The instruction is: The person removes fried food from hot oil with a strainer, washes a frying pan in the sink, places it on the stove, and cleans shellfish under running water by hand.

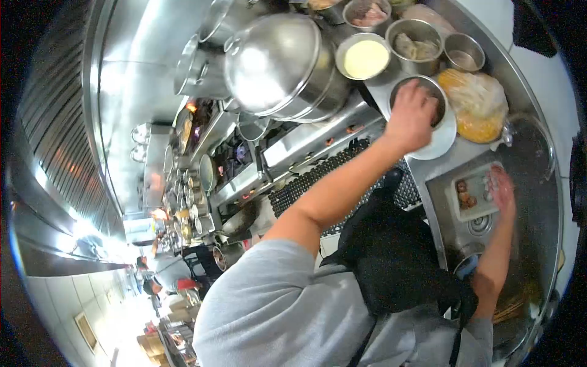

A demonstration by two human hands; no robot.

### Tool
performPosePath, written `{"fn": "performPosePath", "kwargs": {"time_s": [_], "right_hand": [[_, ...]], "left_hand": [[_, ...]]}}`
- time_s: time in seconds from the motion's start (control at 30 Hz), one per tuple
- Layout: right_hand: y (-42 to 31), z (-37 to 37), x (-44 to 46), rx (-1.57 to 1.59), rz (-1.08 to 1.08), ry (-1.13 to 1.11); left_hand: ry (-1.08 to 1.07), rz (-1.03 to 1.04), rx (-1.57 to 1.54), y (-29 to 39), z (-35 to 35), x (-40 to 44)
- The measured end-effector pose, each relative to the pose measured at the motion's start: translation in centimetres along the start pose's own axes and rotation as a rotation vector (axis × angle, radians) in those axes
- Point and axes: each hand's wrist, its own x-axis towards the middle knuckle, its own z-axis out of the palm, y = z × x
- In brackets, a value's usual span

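My left hand (414,116) reaches into a metal bowl (441,92) with dark contents, its fingers bent together and whatever they hold hidden. The bowl stands on a white plate (441,142). Over the right edge of a white tray (469,212) in the metal sink (441,208) is my right hand (502,191), smeared by motion. Round brown items (466,194) lie in the tray, with small whitish pieces close to the right hand. A plastic bag with yellow contents (477,107) lies beside the plate.
Metal containers, one with pale yellow contents (365,59), stand past the bowl. A large domed steel pot (275,67) stands by the stove. Pans and burners line the left side. A black perforated mat (318,183) covers the floor. Co-workers (168,269) stand far back.
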Motion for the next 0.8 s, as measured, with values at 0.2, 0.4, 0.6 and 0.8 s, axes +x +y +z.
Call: {"fn": "performPosePath", "kwargs": {"time_s": [0.2,0.4,0.6,0.8], "right_hand": [[-2.5,-2.5,0.1,-0.560,0.006,0.124],[-5.7,1.6,-5.3,-1.111,-0.285,0.134],[-3.6,-0.2,-10.7,-0.157,-0.319,0.318],[1.5,-1.4,-8.0,0.332,-0.339,0.408]], "left_hand": [[-0.301,-0.324,-0.771,12.9,7.3,0.6],[-0.653,-0.414,-1.147,20.5,32.9,-0.8],[-0.679,-0.737,-1.197,23.1,21.6,3.5],[-0.472,-0.144,-0.789,22.7,24.1,4.1]]}}
